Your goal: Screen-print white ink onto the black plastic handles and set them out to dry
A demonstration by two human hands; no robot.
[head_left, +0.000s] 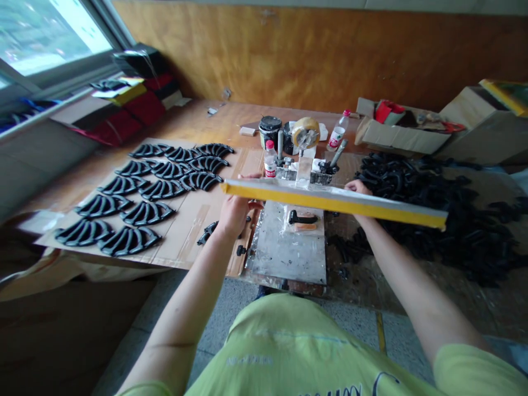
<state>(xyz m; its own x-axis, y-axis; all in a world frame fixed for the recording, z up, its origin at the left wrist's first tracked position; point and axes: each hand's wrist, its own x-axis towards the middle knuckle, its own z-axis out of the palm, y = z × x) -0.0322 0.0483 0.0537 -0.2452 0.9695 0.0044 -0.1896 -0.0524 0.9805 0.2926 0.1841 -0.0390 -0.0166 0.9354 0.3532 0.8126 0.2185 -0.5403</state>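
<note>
A long flat frame [334, 203] with a yellow front edge and grey top spans the middle, seen nearly edge-on and raised above a metal plate [284, 258]. My left hand [236, 212] is at its left end, partly hidden by it. Fingertips show apart above and below the edge; I make out nothing held. My right hand [358, 188] is curled beyond the frame's far edge, with the wrist passing beneath. What its fingers close on is hidden. Under the frame, a small black curved part [303, 218] lies on a pale pad on the plate.
Black fan-shaped ribbed pieces [130, 240] lie in rows on cardboard [185, 231] at left. A heap of black parts [429, 192] covers the right side. Behind the frame stand clamps [322, 175], a tape roll [306, 133], bottles [338, 131] and a dark tub [270, 131].
</note>
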